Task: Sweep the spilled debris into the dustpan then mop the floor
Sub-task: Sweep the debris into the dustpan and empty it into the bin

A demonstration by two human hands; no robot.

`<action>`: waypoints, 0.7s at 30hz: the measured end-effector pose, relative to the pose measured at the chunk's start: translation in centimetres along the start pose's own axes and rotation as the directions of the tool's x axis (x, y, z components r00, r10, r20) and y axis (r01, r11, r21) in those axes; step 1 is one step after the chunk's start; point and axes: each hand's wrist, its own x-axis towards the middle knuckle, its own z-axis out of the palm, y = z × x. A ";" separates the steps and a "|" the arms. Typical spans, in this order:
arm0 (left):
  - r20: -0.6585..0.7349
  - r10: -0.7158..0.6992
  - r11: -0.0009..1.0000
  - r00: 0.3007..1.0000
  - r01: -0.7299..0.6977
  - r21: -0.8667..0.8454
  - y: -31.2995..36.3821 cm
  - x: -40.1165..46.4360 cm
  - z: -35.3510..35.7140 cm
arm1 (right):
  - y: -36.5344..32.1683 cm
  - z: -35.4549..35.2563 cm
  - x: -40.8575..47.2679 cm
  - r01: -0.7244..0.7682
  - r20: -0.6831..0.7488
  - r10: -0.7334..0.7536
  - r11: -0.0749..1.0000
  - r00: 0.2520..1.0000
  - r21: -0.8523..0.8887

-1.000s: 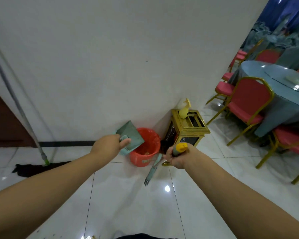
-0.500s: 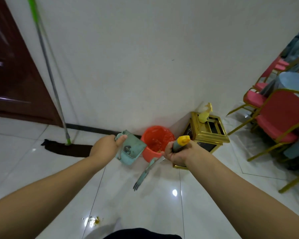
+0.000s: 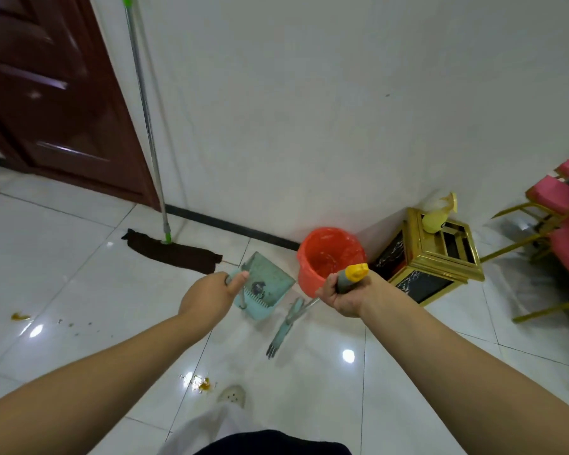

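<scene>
The debris (image 3: pixel 203 383) is now brought into view on the floor (image 3: pixel 309 389) near the person's feet; a second scatter (image 3: pixel 20 316) lies well to the left. Neither is swept. The dustpan (image 3: pixel 266 284) is held off the floor by the left hand (image 3: pixel 211 295), fingers curled round its handle; since a second ago it has been drawn away from the red bucket (image 3: pixel 330 257). The brush (image 3: pixel 289 323) is gripped by the right hand (image 3: pixel 345 292), bristles down. The mop (image 3: pixel 174 251) is left against the wall. Sweeping is judged next.
</scene>
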 end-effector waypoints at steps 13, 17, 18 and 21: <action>0.366 -0.194 0.945 0.910 0.273 -0.179 -0.8 3.9 4.1 | -2.5 2.8 4.5 -0.054 -0.100 0.001 0.846 0.995 -0.531; 0.487 -0.245 0.876 0.838 0.407 -0.258 -0.2 5.2 5.8 | -3.7 4.2 5.8 -0.057 -0.083 -0.001 0.727 0.997 -0.684; 0.521 -0.254 0.851 0.815 0.444 -0.281 0.0 5.5 6.4 | -4.0 4.6 6.1 -0.061 -0.078 0.008 0.706 0.997 -0.706; 0.595 -0.226 0.778 0.771 0.511 -0.366 0.7 6.0 7.8 | -4.8 5.7 7.0 -0.071 -0.063 0.036 0.659 0.997 -0.749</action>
